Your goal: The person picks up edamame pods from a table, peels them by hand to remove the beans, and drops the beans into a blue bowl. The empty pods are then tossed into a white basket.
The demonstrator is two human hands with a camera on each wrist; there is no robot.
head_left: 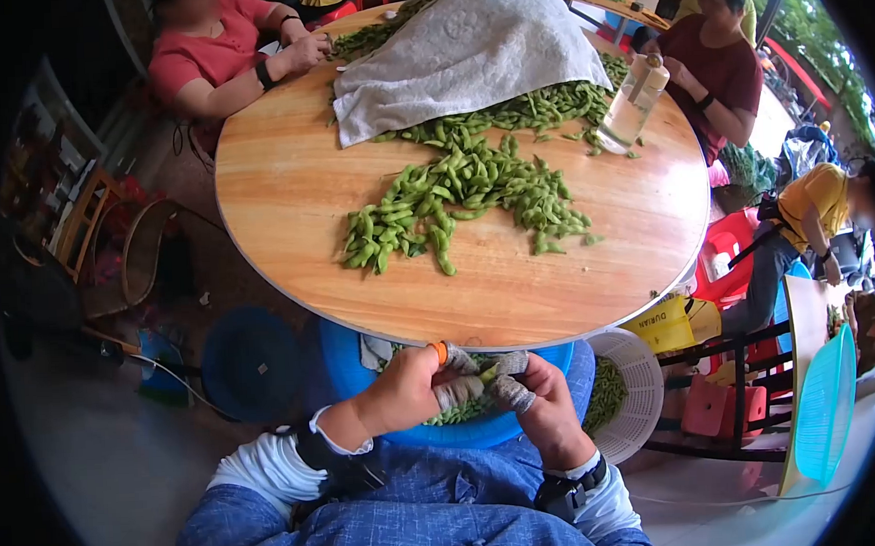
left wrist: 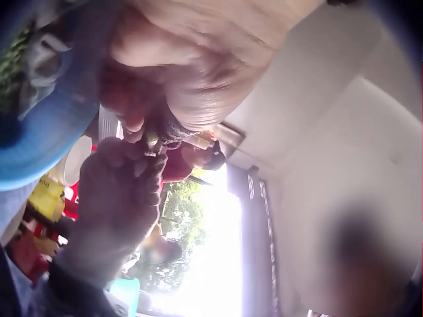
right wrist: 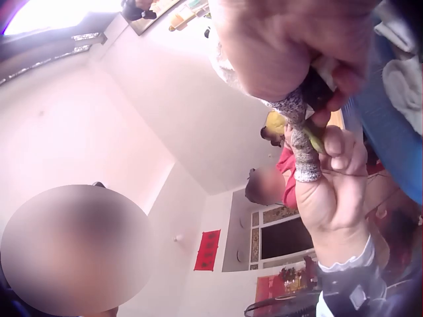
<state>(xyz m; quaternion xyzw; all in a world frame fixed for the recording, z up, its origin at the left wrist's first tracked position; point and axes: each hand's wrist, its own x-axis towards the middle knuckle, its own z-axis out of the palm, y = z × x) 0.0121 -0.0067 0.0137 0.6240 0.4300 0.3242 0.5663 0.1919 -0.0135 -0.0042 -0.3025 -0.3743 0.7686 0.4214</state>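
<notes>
Between my two hands is a green soybean pod, also seen as a slim pod in the right wrist view. My left hand pinches it from the left, an orange band around one finger. From the other side, my right hand pinches the same pod. Grey cloth wraps cover thumbs and fingertips of both hands and hide part of the pod. Below the hands, a blue basin on the lap holds loose green beans or pods.
A round wooden table stands right in front, bearing a pile of soybean pods, a grey towel and a clear bottle. A white basket of pods is to the right. Two people sit across the table.
</notes>
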